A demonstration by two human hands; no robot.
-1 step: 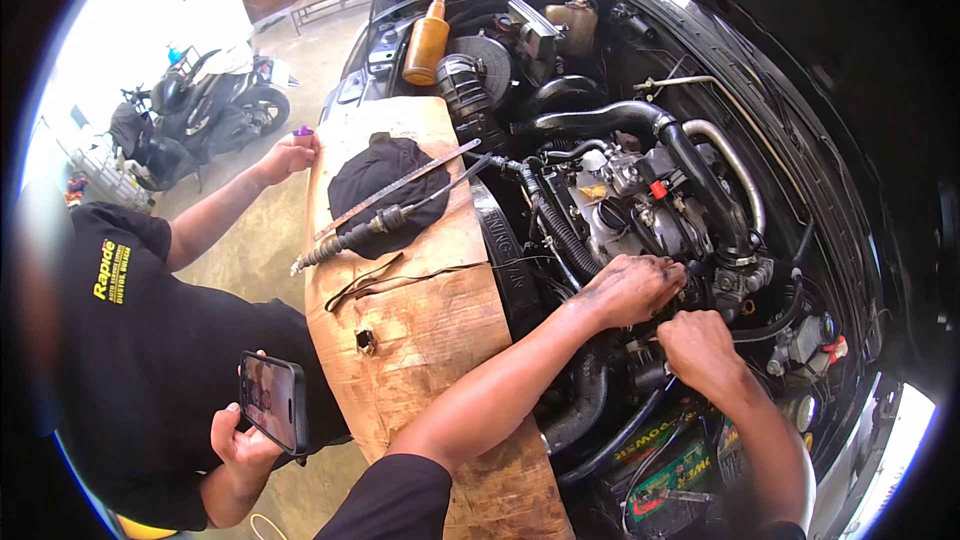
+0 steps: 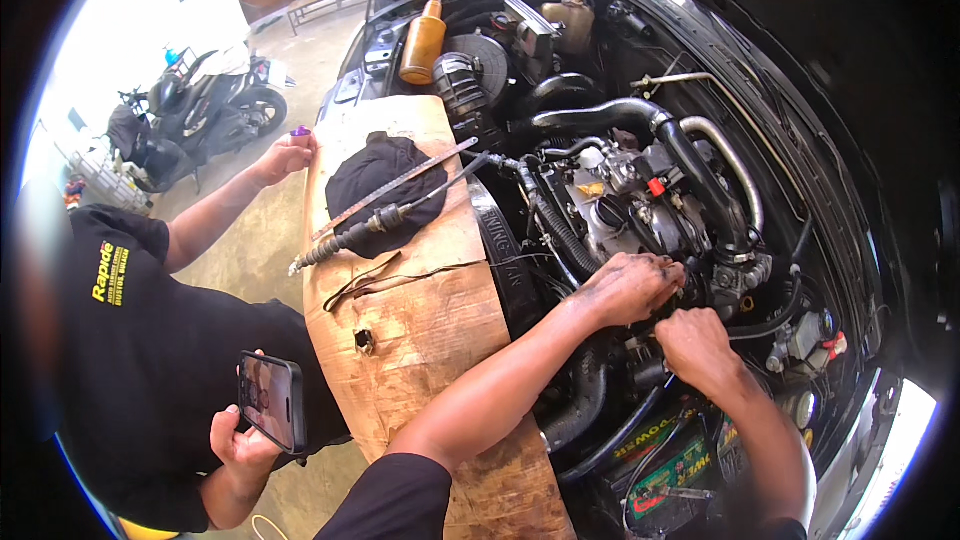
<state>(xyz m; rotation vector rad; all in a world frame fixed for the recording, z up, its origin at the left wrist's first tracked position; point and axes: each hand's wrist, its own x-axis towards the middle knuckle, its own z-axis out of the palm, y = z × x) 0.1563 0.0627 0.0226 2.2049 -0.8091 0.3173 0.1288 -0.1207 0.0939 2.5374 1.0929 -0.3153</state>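
Observation:
Both my hands are down in the open engine bay of a car, beside the engine (image 2: 610, 225). My left hand (image 2: 635, 288) is closed, its fingers curled among dark parts and hoses; soot or grease darkens its back. Just nearer and to the right, my right hand (image 2: 698, 342) makes a fist, knuckles up. What either hand grips is hidden beneath the fingers. A black pipe (image 2: 690, 155) curves down beyond them to a clamped joint (image 2: 738, 260). Below my right hand sits a battery (image 2: 672, 485) with a green and red label.
Stained cardboard (image 2: 430, 340) covers the left edge, bearing a black cloth (image 2: 375, 180), a flat metal strip (image 2: 400, 185), a ribbed rod (image 2: 350, 238), a black strap (image 2: 365, 280) and a socket-like piece (image 2: 363, 341). An amber bottle (image 2: 424, 45) stands beyond. At left, a person holds a phone (image 2: 272, 400).

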